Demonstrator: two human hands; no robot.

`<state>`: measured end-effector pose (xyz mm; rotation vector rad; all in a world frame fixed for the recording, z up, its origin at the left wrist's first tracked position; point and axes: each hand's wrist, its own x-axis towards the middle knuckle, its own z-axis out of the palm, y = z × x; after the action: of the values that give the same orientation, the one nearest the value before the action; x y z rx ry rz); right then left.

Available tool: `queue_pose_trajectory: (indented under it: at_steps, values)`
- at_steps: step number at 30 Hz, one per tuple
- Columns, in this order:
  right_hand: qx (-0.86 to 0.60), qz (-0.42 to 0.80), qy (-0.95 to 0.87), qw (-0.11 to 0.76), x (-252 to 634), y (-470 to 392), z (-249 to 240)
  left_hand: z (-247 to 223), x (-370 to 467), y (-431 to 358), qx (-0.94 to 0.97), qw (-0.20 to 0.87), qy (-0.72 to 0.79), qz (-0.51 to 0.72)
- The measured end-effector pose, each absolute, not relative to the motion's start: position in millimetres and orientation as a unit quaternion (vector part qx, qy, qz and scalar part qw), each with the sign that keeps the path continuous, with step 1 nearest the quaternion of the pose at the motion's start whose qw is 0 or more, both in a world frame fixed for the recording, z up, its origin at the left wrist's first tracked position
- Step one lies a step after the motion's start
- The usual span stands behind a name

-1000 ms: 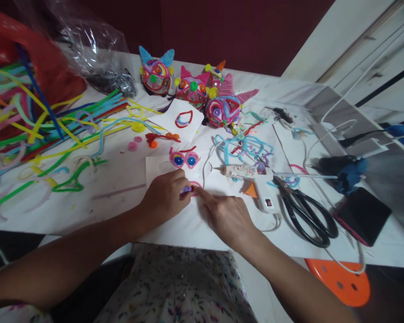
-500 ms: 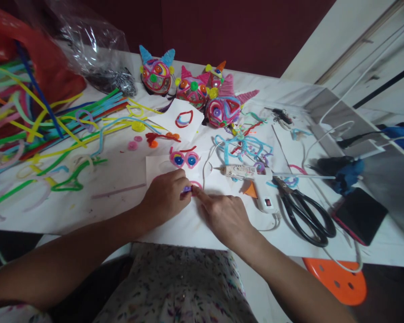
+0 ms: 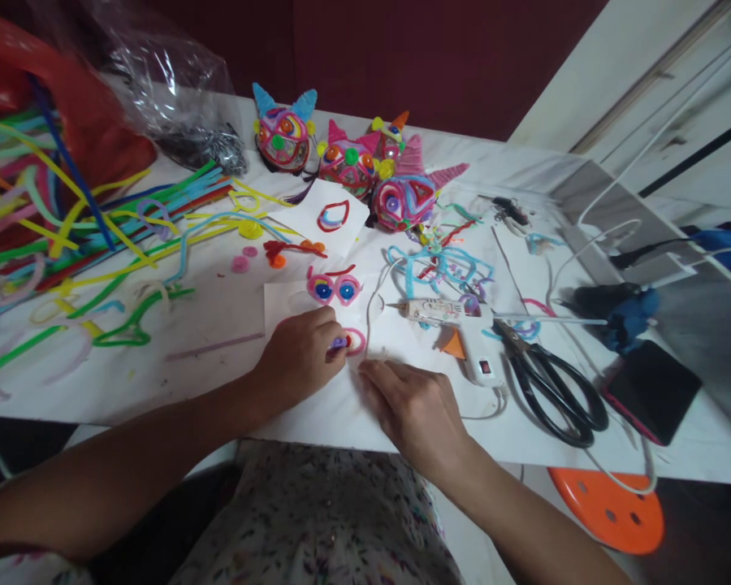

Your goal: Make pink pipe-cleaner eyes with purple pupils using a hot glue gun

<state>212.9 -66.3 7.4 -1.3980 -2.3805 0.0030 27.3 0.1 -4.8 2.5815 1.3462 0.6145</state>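
Note:
My left hand (image 3: 301, 349) is closed, its fingertips gripping a small purple pipe-cleaner piece (image 3: 339, 343) over the white paper (image 3: 280, 302). Right beside that piece lies a pink pipe-cleaner loop (image 3: 361, 340) with a bit of red inside, partly covered by my fingers. My right hand (image 3: 411, 398) rests just to the right and nearer to me, apart from the loop. Its fingers are curled together; whether anything is between them is hidden. Above my left hand on the paper are pink eye shapes with blue centres (image 3: 335, 288).
A white glue gun (image 3: 478, 345) and black-handled scissors (image 3: 560, 390) lie right of my hands, near a dark phone (image 3: 651, 392). Decorated cat-like heads (image 3: 283, 138) stand at the back. Loose pipe cleaners (image 3: 127, 236) spread across the left. A glue-gun cord runs along the right.
My right index finger has drawn back from the pink loop toward me, and the right fingers have curled in. The loop shows more now. My left hand stays in place.

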Motion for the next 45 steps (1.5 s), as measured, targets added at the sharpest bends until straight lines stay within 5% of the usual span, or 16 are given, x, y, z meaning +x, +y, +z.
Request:
queue_pose_trajectory:
  at_steps: [45]
  values:
    - [-0.581, 0.008, -0.742, 0.336, 249, -115, -24, -11, 28, 4, 0.847, 0.095, 0.475, 0.219]
